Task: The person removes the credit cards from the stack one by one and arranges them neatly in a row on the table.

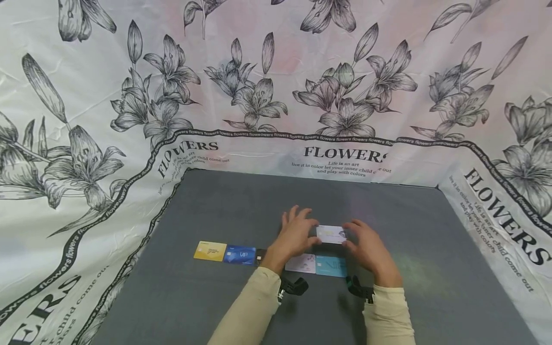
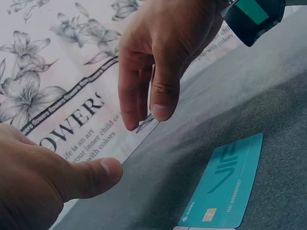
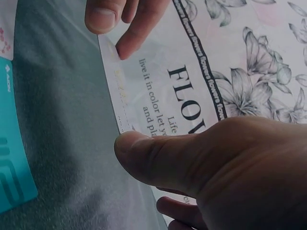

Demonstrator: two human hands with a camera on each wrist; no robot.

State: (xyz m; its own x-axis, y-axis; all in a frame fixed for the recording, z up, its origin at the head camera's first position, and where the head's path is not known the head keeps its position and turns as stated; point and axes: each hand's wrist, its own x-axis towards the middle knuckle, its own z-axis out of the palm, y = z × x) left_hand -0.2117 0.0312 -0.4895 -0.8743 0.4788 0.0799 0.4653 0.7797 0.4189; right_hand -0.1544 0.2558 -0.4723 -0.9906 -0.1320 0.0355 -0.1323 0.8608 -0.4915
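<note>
A white card (image 1: 331, 234) hangs above the grey table, held between both hands. My left hand (image 1: 294, 234) pinches its left end, and my right hand (image 1: 371, 247) pinches the right end. Seen from the right wrist, the white card (image 3: 115, 91) is nearly edge-on, with a thumb on each end. Below it lies a row of cards: yellow (image 1: 210, 251), blue (image 1: 239, 255), a dark card (image 1: 259, 256) mostly hidden by my left wrist, pale pink (image 1: 301, 263) and teal (image 1: 331, 266). The teal VIP card (image 2: 223, 182) lies flat under the hands.
The grey table (image 1: 241, 206) runs back to a flower-printed cloth (image 1: 258, 148), which rises behind it and along both sides. Black straps circle the left wrist (image 1: 295, 286) and the right wrist (image 1: 359, 289).
</note>
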